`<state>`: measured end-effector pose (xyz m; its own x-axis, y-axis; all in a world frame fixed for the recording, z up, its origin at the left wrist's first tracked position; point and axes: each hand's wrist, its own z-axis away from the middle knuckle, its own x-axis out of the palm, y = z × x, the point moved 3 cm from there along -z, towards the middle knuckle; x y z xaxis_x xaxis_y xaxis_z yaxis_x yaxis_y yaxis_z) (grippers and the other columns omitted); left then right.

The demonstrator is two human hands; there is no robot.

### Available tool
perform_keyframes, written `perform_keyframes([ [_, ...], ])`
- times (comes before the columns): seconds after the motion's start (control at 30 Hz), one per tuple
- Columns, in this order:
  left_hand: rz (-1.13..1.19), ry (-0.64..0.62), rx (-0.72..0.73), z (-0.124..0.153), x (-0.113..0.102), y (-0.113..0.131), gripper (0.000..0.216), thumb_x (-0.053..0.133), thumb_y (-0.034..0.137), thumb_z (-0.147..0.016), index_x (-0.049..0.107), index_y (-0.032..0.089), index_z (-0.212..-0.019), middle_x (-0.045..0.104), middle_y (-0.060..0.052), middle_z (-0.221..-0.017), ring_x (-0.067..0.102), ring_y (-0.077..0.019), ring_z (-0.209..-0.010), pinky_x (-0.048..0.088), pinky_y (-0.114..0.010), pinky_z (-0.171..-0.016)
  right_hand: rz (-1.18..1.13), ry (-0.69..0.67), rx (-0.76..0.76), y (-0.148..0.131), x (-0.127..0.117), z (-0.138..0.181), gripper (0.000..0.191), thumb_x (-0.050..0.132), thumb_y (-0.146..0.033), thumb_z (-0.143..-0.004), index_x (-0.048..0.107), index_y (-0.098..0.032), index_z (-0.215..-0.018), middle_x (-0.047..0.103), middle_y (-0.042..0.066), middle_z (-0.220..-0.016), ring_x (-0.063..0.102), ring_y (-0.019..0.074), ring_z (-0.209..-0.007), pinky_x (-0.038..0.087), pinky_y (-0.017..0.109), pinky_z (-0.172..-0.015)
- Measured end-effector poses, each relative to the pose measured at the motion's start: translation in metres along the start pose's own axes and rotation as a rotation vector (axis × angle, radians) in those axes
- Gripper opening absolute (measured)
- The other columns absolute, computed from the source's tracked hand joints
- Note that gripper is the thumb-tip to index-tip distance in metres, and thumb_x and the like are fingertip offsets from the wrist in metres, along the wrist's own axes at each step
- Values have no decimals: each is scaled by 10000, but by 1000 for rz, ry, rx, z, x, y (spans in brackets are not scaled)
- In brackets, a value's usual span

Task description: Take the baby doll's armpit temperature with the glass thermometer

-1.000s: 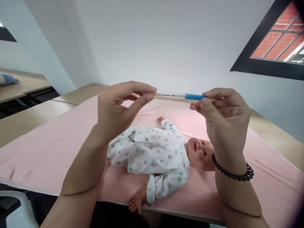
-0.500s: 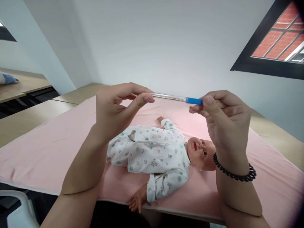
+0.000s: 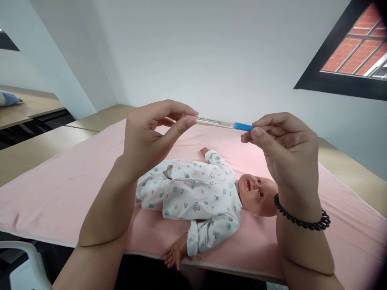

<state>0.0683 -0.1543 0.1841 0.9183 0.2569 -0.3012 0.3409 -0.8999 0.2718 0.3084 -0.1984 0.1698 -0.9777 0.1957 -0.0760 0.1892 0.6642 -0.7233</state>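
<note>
- Thermometer (image 3: 217, 122): thin glass stick, raised in the air between both hands, near level, a little lower toward its blue end (image 3: 243, 127). Above the far part of the pink sheet, well clear of the doll below.
- Left hand (image 3: 148, 137): thumb and forefinger tips pinched together on the clear end of the thermometer. Other fingers loosely curled behind.
- Right hand (image 3: 284, 149): thumb and forefinger closed on the blue end, remaining fingers folded toward the palm. Black beaded bracelet (image 3: 302, 219) round the wrist.
- Doll (image 3: 205, 197): baby doll on its back on the sheet, head to the right, legs to the left. White sleepsuit with small coloured prints. One bare hand out past the near edge of the sheet.
- Pink sheet (image 3: 60, 189): spread flat and smooth, covering most of the tabletop, near edge following the front of it.
- Tabletop (image 3: 33, 151): pale wood, bare to the left of the sheet and again at the far right.
- Second pale wood tabletop (image 3: 33, 106) at far left, apart from the first across a dark gap. Blue and white object (image 3: 9, 98) on it at the frame edge, too cut off to identify.
- Part of a white chair (image 3: 21, 266) in the bottom left corner, below the tabletop edge.
- Room: plain white wall (image 3: 196, 52) behind, white angled column at left.
- Dark-framed window (image 3: 332, 64) at top right, red brick visible through the panes.
</note>
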Motion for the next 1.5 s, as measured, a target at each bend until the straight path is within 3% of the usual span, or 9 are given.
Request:
perform_keyframes([
  [0.13,-36,-57,-40,2,3,1,99,650,366,-950,712,309,-1001,750,32,-948,704,-134,-865,612,-292,-725,71,-57,-9,-6,-7,-1,141,770,-211,-856,740,-239,-991,732,1,-914,705,150,-855,606,309,-836],
  [0.27,-42,-249,-84,4,15,0,237,627,394,-955,665,256,-1144,739,-25,-1080,694,-152,-920,596,-282,-724,174,-99,38,14,-51,-19,140,827,-260,-801,771,-239,-928,737,9,-834,708,165,-799,608,323,-795],
  [0.47,-74,-735,-124,29,73,-9,250,587,346,-957,623,217,-1167,706,-39,-1168,671,-181,-951,539,-324,-786,142,-179,444,147,-138,-46,290,889,-383,-691,752,-212,-879,745,51,-854,719,200,-876,579,388,-937],
  [0.6,-63,-1013,-127,69,127,-10,287,553,392,-964,621,191,-1156,699,-63,-1173,656,-232,-1045,503,-347,-821,303,-183,625,223,-149,-23,420,889,-435,-608,726,-142,-860,746,124,-946,708,235,-934,571,383,-905],
  [0.73,-60,-1116,-93,97,157,-10,249,509,333,-965,651,184,-1106,690,-71,-1101,642,-243,-1033,478,-344,-799,472,-208,664,248,-145,3,329,833,-391,-635,726,-134,-810,746,142,-964,684,247,-899,546,363,-798],
  [0.87,38,-1072,-108,96,157,-13,185,505,271,-937,649,203,-1031,685,-41,-1041,640,-207,-958,467,-320,-760,616,-282,664,226,-146,-8,357,798,-380,-678,760,-135,-935,739,147,-1081,662,261,-969,509,370,-812],
  [1.0,130,-1073,-156,86,152,-17,148,531,238,-903,658,195,-966,708,-29,-974,641,-178,-857,456,-294,-695,668,-428,574,159,-125,-32,472,782,-415,-742,724,-286,-1192,660,47,-1330,607,236,-1161,495,349,-879],
  [1.23,129,-995,-182,71,137,-12,130,572,178,-858,695,196,-895,730,-14,-931,651,-173,-865,485,-300,-776,660,-1125,300,76,-31,15,215,573,-221,-894,732,-247,-1036,737,23,-992,642,186,-866,482,320,-745],
  [1.5,-186,-937,-50,65,129,0,150,540,160,-901,680,181,-851,695,-9,-846,624,-161,-775,467,-415,-947,571,-1036,307,84,-24,20,160,586,-292,-927,733,-230,-931,754,-3,-931,652,162,-820,462,295,-744],
])
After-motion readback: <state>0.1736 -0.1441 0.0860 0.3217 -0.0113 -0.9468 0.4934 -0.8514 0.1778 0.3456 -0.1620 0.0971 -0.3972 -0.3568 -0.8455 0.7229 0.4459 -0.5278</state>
